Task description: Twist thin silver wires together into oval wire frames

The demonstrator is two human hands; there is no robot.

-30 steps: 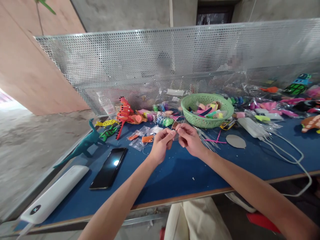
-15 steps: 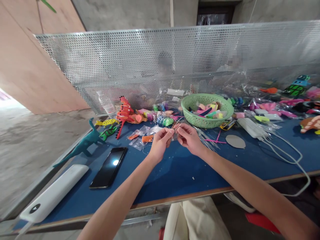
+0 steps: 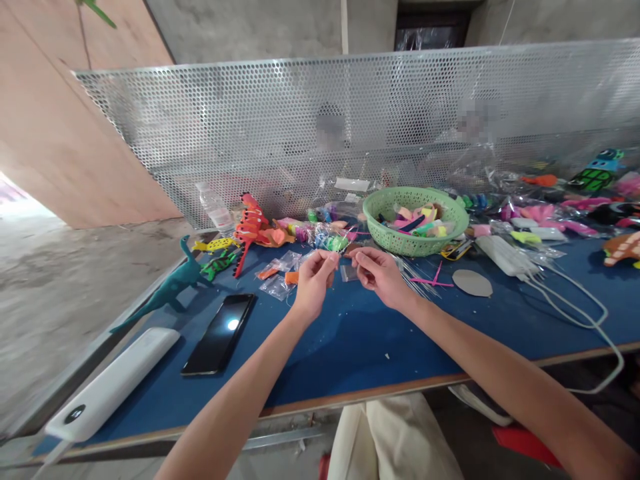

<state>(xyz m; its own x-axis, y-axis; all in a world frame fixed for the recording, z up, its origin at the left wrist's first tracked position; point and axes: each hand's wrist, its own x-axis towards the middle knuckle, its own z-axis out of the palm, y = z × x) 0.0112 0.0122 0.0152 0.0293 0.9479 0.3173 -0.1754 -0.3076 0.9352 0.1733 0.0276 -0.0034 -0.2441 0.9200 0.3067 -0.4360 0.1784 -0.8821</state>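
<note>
While both hands (image 3: 314,285) (image 3: 383,276) pinch — thin wire (image 3: 343,253) lies between.

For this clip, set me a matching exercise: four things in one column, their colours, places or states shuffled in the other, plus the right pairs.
1. Phone
2. Basket
3. Long-necked dinosaur figure
4. Left hand

A. Green, with colourful pieces inside
B. Thumb and fingers pinched together, beside the right hand
C. Black, lying flat on the blue table
D. Teal, close to the table's left edge

Pairs: 1-C, 2-A, 3-D, 4-B
</note>
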